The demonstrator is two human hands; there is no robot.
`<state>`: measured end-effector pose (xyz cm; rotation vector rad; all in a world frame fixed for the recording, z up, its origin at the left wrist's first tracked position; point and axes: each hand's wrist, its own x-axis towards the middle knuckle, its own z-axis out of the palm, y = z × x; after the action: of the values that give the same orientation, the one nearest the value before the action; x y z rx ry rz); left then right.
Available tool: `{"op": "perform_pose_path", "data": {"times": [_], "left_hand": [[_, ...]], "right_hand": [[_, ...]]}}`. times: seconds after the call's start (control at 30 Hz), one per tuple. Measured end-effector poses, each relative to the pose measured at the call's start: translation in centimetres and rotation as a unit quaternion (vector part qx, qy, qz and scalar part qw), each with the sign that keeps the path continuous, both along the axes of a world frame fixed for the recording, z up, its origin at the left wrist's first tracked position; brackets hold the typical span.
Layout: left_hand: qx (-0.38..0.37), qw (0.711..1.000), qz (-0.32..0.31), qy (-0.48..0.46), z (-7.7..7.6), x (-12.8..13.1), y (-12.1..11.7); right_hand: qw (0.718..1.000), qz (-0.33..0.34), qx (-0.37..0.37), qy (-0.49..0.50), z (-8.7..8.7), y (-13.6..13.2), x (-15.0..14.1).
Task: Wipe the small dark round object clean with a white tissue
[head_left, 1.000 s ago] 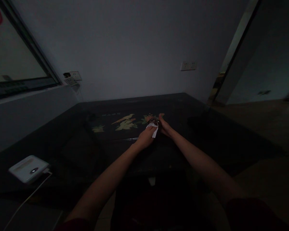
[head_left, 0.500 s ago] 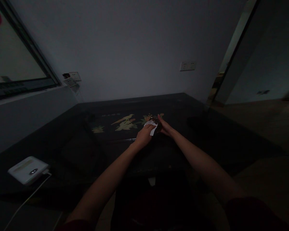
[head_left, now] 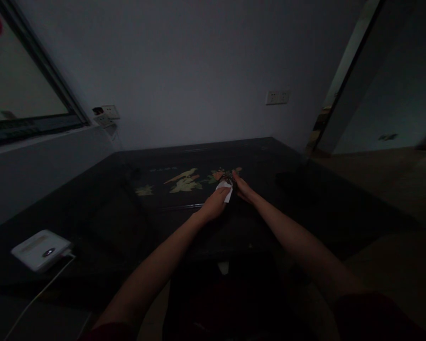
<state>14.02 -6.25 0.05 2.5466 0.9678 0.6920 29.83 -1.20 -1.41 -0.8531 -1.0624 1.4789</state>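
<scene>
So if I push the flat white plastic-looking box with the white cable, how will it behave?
The flat white box should stay stiff, judging by its clean-edged shell. It probably won't roll or tip easily, lying low on the dark table. The white cable at its side might tug or drag as it slides.

- A dim indoor room, probably in a home; the exact kind of room is unclear.
- The dark, glossy counter (head_left: pixel 255 158) carries a decorative bird-and-flower picture (head_left: pixel 185 182), like household furniture.
- Behind it, the plain painted wall (head_left: pixel 199 71) has a pair of sockets (head_left: pixel 277 97), with more sockets (head_left: pixel 110 112) near the left corner.
- A dark-framed window (head_left: pixel 21 71) is at left.
- A narrow opening (head_left: pixel 344 71) at right shows part of another space, beside bare floor (head_left: pixel 376 173).
- A white box (head_left: pixel 40 250) with a cord (head_left: pixel 39 302) sits at the counter's left.
</scene>
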Motion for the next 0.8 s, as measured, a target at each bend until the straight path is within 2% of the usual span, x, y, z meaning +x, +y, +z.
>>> {"op": "perform_pose_path", "data": {"times": [0.13,0.27,0.4,0.53,0.67,0.8], "left_hand": [[-0.064,0.988,-0.041,-0.136,-0.3,0.3,0.0],[-0.087,0.983,-0.032,-0.156,0.3,0.4,-0.4],[-0.062,0.993,-0.009,-0.096,0.9,0.4,-0.7],[-0.011,0.999,0.026,0.02,1.3,-0.1,-0.8],[0.049,0.991,0.047,0.113,1.8,-0.7,-0.7],[0.111,0.982,0.05,0.144,1.9,-0.7,-0.3]], "right_hand": [[1.0,0.004,0.013,-0.006,0.4,-0.4,0.0],[1.0,0.007,0.02,-0.006,0.4,-0.5,0.1],[0.999,0.0,0.037,-0.01,0.1,-0.4,0.0],[0.995,-0.021,0.083,-0.044,-0.4,-0.2,-0.1],[0.985,-0.055,0.13,-0.095,-0.3,-0.1,0.1],[0.983,-0.068,0.135,-0.104,0.1,-0.2,0.2]]}}
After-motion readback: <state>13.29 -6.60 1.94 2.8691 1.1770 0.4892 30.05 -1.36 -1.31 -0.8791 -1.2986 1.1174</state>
